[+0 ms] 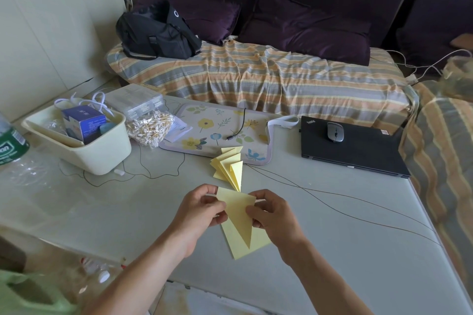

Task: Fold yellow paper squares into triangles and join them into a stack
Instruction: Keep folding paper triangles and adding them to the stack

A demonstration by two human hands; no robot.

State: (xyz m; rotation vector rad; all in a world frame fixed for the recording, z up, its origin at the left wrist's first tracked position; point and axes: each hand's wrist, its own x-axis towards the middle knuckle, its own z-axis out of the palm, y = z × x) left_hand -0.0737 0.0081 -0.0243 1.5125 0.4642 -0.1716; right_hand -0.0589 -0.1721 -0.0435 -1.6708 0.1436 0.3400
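A folded yellow paper triangle (239, 215) hangs point-down above the table, held between both hands. My left hand (199, 212) pinches its upper left edge with thumb and fingers. My right hand (275, 215) pinches its right edge. Under the triangle lies a flat yellow paper square (243, 248) on the table. Just beyond my hands, a joined stack of folded yellow triangles (229, 165) fans out on the table, its far end overlapping the floral mat.
A floral mat (204, 130) with a black cable lies behind the stack. A cream bin (97, 153) and a bag of cotton swabs (151, 128) sit at left. A closed black laptop (358, 153) with a mouse is at right. Thin wires (332, 202) cross the table.
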